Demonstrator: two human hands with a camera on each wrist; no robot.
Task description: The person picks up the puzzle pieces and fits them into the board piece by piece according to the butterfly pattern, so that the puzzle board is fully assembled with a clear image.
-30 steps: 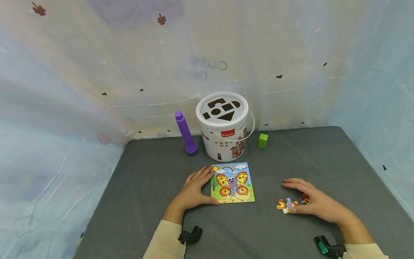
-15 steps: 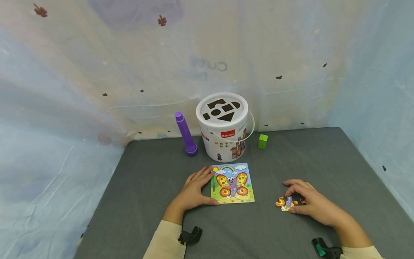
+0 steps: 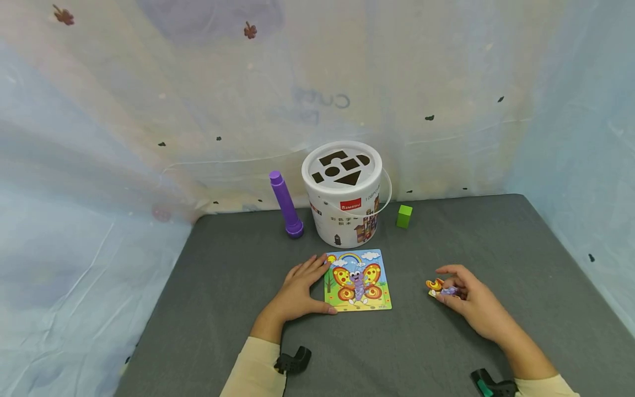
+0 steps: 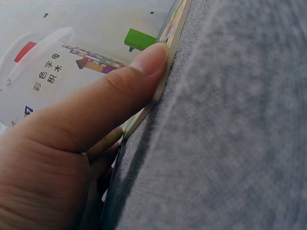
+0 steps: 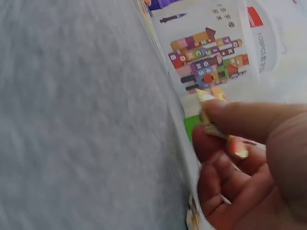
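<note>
A square butterfly puzzle board (image 3: 358,281) lies on the grey table in the head view. My left hand (image 3: 299,289) rests along its left side, fingertips at the upper left corner and thumb at the near edge. In the left wrist view the thumb (image 4: 115,96) presses the board's edge. Right of the board, my right hand (image 3: 481,306) pinches a small orange and purple puzzle piece (image 3: 434,284) between thumb and fingers, tilted and apparently off the table. The right wrist view shows that piece edge-on. Another small piece (image 5: 193,218) lies beyond the curled fingers there.
A white lidded bucket (image 3: 342,215) with shape cutouts stands behind the board. A purple flashlight-like tube (image 3: 286,204) stands to its left, a green block (image 3: 404,216) to its right. A pale curtain (image 3: 446,154) hangs along the table's back edge.
My right hand has closed its fingers on the puzzle piece, raised and tilted it, and shifted slightly away from me. The red piece beside it is now hidden in the head view. The left hand stays put.
</note>
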